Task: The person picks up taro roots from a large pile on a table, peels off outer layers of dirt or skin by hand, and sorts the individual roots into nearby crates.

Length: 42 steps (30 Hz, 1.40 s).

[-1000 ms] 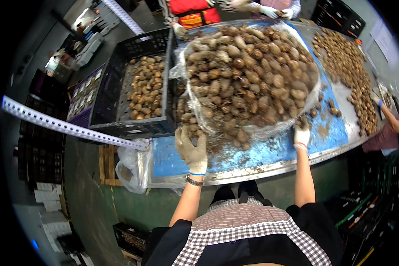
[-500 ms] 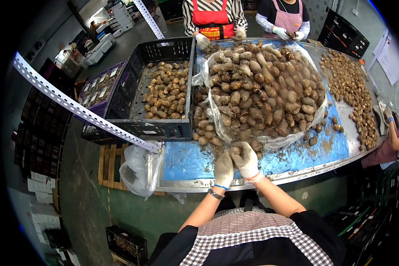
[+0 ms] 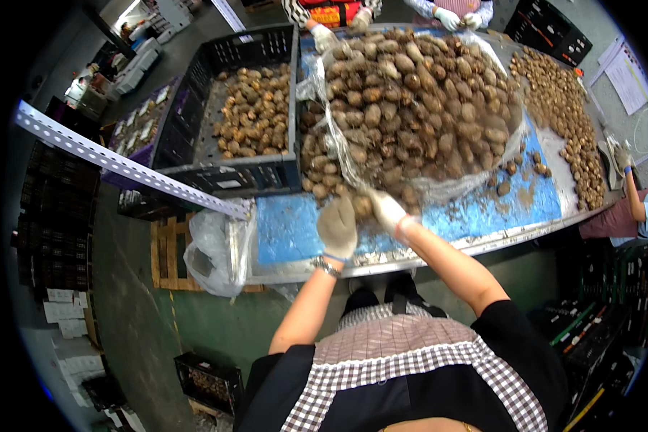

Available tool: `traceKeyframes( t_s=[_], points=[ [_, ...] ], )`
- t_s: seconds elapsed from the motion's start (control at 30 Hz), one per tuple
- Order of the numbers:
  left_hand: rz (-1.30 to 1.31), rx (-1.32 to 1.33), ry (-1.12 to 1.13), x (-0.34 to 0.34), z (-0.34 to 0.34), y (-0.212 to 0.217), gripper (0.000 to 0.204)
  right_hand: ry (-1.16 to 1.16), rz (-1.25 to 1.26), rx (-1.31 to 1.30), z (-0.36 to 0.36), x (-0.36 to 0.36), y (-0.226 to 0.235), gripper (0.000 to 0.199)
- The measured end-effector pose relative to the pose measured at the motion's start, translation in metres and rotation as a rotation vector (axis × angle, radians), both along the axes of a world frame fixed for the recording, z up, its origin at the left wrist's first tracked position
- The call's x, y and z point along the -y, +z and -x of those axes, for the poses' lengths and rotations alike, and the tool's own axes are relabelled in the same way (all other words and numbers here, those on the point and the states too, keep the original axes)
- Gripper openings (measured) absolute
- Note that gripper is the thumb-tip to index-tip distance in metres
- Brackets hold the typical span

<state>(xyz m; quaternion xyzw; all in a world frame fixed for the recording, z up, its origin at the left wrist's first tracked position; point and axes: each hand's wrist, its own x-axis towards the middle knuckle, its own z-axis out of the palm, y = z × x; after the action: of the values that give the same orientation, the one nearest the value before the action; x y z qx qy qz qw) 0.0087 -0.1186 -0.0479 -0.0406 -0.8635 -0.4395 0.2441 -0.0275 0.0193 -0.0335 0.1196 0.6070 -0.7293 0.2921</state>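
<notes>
A big mound of brown, rooty taro (image 3: 425, 108) lies in an opened clear plastic bag (image 3: 342, 155) on the blue-covered table (image 3: 288, 230). At its near edge my two gloved hands are slightly apart. My left hand (image 3: 337, 229) shows its back, with the fingers curled; anything in them is hidden. Extending to the mound's edge, my right hand (image 3: 390, 213) has its fingers bent around the far side of one taro (image 3: 363, 208), which sits between both hands. Loose taro (image 3: 320, 173) spills beside the bag on the left.
Left of the mound stands a black crate (image 3: 227, 178) partly filled with cleaner taro (image 3: 255, 111). Smaller taro (image 3: 565, 122) spread over the table's right side. A perforated white post (image 3: 129, 162) crosses at left. Co-workers' gloved hands (image 3: 324, 37) are at the far edge.
My hands have come apart: the right has moved up against the mound's edge, the left sits to its left. A taro now shows between them. The whole view has shifted.
</notes>
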Motion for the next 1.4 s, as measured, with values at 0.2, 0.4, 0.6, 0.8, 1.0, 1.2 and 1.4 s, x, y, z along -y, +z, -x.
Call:
traceKeyframes(
  t_s=[0.2,0.4,0.6,0.8,1.0,1.2,1.4],
  points=[
    [-0.441,0.021,-0.083,-0.011,0.012,0.008,0.029,-0.372,0.031,-0.423,0.002,0.012,-0.001,0.033],
    [-0.537,-0.003,-0.201,0.001,0.002,0.022,0.036,-0.189,-0.318,-0.703,-0.001,-0.020,0.039,0.021],
    [-0.540,0.189,-0.158,-0.006,0.007,0.039,0.040,-0.170,-0.144,-0.685,-0.028,-0.023,0.054,0.026],
    [-2.039,0.278,-0.897,0.037,0.040,0.066,0.049,-0.251,-0.389,-0.559,-0.029,-0.055,0.009,0.019],
    [-1.302,0.314,-0.637,0.033,0.045,0.084,0.051,-0.258,-1.002,-0.411,-0.043,-0.108,-0.049,0.031],
    [-0.848,0.628,-0.268,-0.014,0.013,0.034,0.054,-0.074,-1.275,-0.528,-0.036,-0.096,-0.092,0.059],
    [-0.014,0.555,-0.337,-0.028,-0.004,0.023,0.063,-0.260,-0.080,-0.246,-0.064,-0.109,-0.026,0.049]
  ],
)
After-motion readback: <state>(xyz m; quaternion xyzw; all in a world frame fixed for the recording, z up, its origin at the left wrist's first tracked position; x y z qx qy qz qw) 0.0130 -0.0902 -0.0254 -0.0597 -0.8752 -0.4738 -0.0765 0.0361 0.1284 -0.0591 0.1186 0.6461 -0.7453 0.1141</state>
